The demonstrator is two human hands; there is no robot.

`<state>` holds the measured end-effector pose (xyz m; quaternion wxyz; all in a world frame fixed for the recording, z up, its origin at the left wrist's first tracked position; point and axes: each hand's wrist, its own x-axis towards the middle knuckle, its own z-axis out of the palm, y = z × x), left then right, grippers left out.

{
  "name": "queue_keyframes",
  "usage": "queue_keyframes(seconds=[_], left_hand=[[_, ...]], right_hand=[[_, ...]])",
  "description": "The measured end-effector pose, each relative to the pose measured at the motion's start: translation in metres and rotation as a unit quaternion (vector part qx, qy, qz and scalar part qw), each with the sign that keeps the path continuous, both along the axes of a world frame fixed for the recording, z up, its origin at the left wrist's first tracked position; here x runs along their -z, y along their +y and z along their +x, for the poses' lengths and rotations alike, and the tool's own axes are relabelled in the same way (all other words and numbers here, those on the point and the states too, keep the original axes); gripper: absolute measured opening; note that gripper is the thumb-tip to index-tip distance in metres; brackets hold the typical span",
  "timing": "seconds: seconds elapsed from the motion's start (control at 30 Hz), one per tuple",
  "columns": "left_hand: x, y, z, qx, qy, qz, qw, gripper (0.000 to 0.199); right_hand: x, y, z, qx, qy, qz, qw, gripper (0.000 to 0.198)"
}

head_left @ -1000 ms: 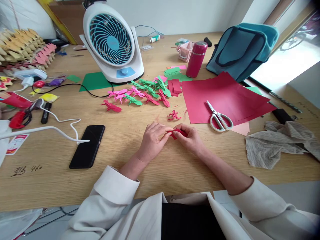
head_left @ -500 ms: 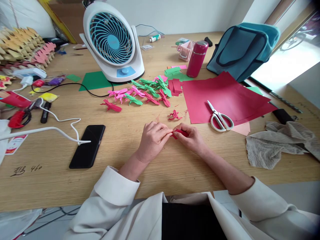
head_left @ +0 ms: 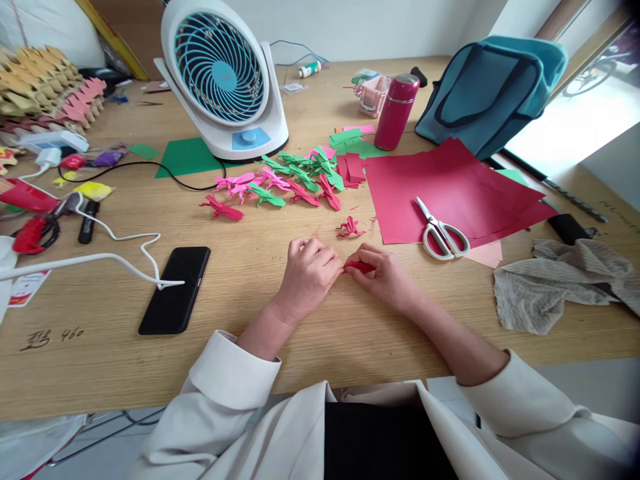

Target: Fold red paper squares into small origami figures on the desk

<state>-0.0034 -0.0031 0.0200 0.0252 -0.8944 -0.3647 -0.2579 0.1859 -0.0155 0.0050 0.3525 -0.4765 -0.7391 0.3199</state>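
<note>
Both hands pinch a small folded piece of red paper [head_left: 361,267] low over the table. My left hand [head_left: 311,272] is closed at its left end, fingertips pressed together. My right hand [head_left: 383,275] is closed around its other end, and the fingers hide much of its shape. Just beyond the fingers sits a small red folded paper figure [head_left: 351,227]. Farther back lies a cluster of folded paper figures in green [head_left: 303,175], pink [head_left: 240,183] and red [head_left: 303,193]. White-handled scissors [head_left: 443,233] rest on large red paper sheets [head_left: 430,180] to the right.
A white fan [head_left: 220,73] stands at the back left. A black phone [head_left: 175,290] with a white cable lies left of my hands. A red flask [head_left: 397,112] and a blue bag [head_left: 480,100] stand at the back right. A grey cloth [head_left: 540,287] lies at right.
My fingers have shifted slightly on the red paper, and less of it shows between the hands. The whole view has tilted a little; nothing else on the table has moved.
</note>
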Motion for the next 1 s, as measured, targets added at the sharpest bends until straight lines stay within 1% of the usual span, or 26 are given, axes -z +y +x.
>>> queue_keyframes(seconds=[0.17, 0.37, 0.53, 0.63, 0.73, 0.83, 0.87, 0.93, 1.0], left_hand=[[0.002, 0.001, 0.000, -0.002, 0.017, 0.016, 1.000, 0.021], [0.004, 0.000, 0.001, -0.003, 0.039, 0.042, 0.998, 0.020], [0.003, -0.001, 0.003, 0.000, 0.054, 0.036, 0.998, 0.020], [0.002, -0.001, 0.002, 0.006, 0.069, 0.021, 0.997, 0.018], [0.004, 0.002, 0.000, 0.007, 0.043, -0.018, 0.999, 0.014], [0.008, 0.008, -0.003, -0.008, -0.067, -0.082, 0.994, 0.015], [0.009, 0.010, -0.004, -0.012, -0.113, -0.104, 0.988, 0.017], [0.011, 0.012, -0.005, -0.015, -0.197, -0.144, 0.970, 0.022], [0.012, 0.011, -0.003, -0.015, -0.261, -0.186, 0.947, 0.025]], right_hand=[[-0.001, 0.000, 0.000, -0.004, -0.051, 0.041, 0.998, 0.011], [0.001, 0.002, 0.002, -0.011, -0.117, 0.103, 0.988, 0.010], [0.001, 0.001, 0.002, -0.024, -0.145, 0.133, 0.980, 0.010], [0.000, 0.000, 0.002, -0.032, -0.141, 0.131, 0.981, 0.010], [-0.001, 0.000, 0.002, -0.035, -0.081, 0.084, 0.993, 0.011], [0.000, 0.002, 0.003, -0.007, 0.037, -0.012, 0.999, 0.012], [0.000, 0.003, 0.003, 0.005, 0.081, -0.054, 0.995, 0.014], [0.002, 0.004, 0.003, 0.017, 0.161, -0.138, 0.977, 0.021], [0.004, 0.006, 0.003, 0.014, 0.223, -0.193, 0.955, 0.026]])
